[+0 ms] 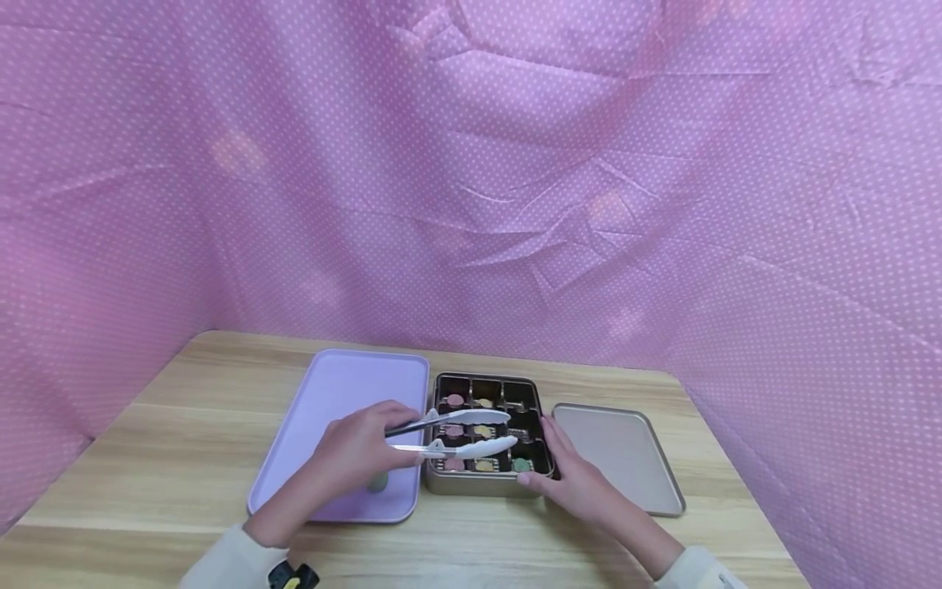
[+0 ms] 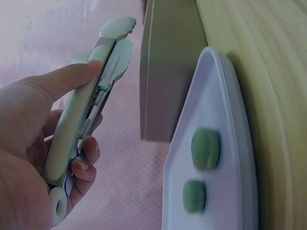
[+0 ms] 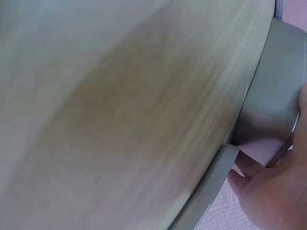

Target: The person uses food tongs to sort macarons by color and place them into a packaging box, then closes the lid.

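My left hand grips a pair of tongs with white tips; the tips stand apart over a metal tin, nothing visible between them. Inside the tin, a divided dark insert carries pink macarons in its left column, yellow macarons in the middle, and a green macaron at the front right. My right hand holds the tin's front right corner, thumb at the front and fingers along the right side. Below my left hand, two green macarons lie on a lilac tray.
The tin's flat lid lies to the right of the tin, close to my right hand. Tray, tin and lid stand side by side on a wooden table. Pink dotted cloth hangs around the table's back and sides.
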`<action>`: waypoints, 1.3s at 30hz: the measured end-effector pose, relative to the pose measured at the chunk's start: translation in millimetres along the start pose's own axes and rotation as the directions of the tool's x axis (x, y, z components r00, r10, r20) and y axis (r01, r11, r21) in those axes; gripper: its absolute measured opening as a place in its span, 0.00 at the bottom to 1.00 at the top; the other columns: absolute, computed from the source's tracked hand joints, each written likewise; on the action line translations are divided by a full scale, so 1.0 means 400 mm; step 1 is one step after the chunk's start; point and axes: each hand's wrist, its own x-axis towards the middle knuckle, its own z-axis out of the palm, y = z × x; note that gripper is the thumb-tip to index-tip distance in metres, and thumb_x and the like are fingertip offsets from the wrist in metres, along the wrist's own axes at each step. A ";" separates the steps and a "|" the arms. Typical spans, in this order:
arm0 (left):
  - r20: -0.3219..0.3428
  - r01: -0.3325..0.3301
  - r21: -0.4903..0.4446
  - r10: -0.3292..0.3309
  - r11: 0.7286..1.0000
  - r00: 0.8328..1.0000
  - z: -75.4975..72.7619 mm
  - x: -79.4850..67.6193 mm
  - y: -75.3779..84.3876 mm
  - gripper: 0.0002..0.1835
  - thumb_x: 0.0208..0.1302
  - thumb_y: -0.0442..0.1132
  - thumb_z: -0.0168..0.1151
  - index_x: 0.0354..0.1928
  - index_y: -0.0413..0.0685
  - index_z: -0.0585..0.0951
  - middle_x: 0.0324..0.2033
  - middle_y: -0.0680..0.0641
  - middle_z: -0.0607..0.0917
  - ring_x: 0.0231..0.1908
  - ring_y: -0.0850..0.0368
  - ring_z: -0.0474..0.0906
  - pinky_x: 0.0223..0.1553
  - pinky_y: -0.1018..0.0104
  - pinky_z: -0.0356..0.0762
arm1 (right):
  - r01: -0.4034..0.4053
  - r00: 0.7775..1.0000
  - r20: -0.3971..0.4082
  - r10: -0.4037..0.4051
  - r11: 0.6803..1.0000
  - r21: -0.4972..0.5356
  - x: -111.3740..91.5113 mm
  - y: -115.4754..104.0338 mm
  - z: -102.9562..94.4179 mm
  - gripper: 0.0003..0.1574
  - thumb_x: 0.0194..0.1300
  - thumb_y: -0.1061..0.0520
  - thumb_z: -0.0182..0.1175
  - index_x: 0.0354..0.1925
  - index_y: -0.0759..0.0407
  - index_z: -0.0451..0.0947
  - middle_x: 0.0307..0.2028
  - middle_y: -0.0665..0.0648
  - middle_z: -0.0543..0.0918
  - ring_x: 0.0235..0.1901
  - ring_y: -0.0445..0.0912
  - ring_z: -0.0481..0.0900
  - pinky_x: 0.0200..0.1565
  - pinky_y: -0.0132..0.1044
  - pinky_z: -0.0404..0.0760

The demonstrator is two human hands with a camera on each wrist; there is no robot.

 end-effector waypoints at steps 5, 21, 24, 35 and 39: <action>-0.017 0.013 0.027 -0.013 1.000 1.000 -0.040 -0.034 -0.039 0.32 0.46 0.61 0.77 0.57 0.68 0.84 0.56 0.63 0.83 0.56 0.54 0.81 0.50 0.44 0.79 | -0.004 1.000 0.001 0.004 1.000 -0.001 0.001 0.002 0.001 0.69 0.57 0.19 0.58 0.80 0.35 0.31 0.82 0.51 0.38 0.73 0.68 0.59 0.68 0.70 0.61; -0.071 0.083 0.046 -0.080 0.995 0.994 -0.111 -0.162 -0.165 0.31 0.47 0.68 0.74 0.54 0.70 0.84 0.53 0.62 0.84 0.53 0.53 0.82 0.47 0.46 0.78 | -0.016 1.000 -0.007 0.016 1.000 -0.011 0.006 -0.004 0.005 0.70 0.56 0.18 0.58 0.81 0.36 0.33 0.82 0.49 0.38 0.71 0.68 0.63 0.66 0.70 0.64; -0.068 0.099 0.052 -0.096 0.994 0.993 -0.115 -0.184 -0.187 0.33 0.47 0.69 0.74 0.56 0.66 0.84 0.54 0.58 0.85 0.55 0.50 0.81 0.48 0.43 0.77 | -0.017 1.000 -0.006 0.017 1.000 -0.013 0.008 -0.003 0.008 0.70 0.55 0.18 0.58 0.81 0.35 0.32 0.82 0.49 0.38 0.71 0.68 0.63 0.66 0.70 0.65; -0.014 0.184 0.073 -0.184 0.980 0.983 -0.113 -0.246 -0.245 0.39 0.45 0.71 0.73 0.58 0.62 0.84 0.59 0.49 0.83 0.55 0.45 0.81 0.48 0.39 0.78 | -0.018 1.000 -0.012 0.018 1.000 -0.009 0.006 -0.003 0.009 0.70 0.56 0.19 0.58 0.81 0.37 0.33 0.82 0.49 0.38 0.70 0.68 0.64 0.64 0.71 0.66; -0.010 0.183 0.073 -0.183 0.980 0.983 -0.112 -0.263 -0.270 0.39 0.46 0.70 0.73 0.59 0.59 0.83 0.62 0.42 0.81 0.58 0.38 0.79 0.50 0.36 0.76 | -0.020 1.000 -0.010 0.020 1.000 -0.009 0.005 -0.003 0.010 0.70 0.56 0.19 0.58 0.81 0.37 0.33 0.82 0.49 0.38 0.71 0.68 0.64 0.65 0.70 0.66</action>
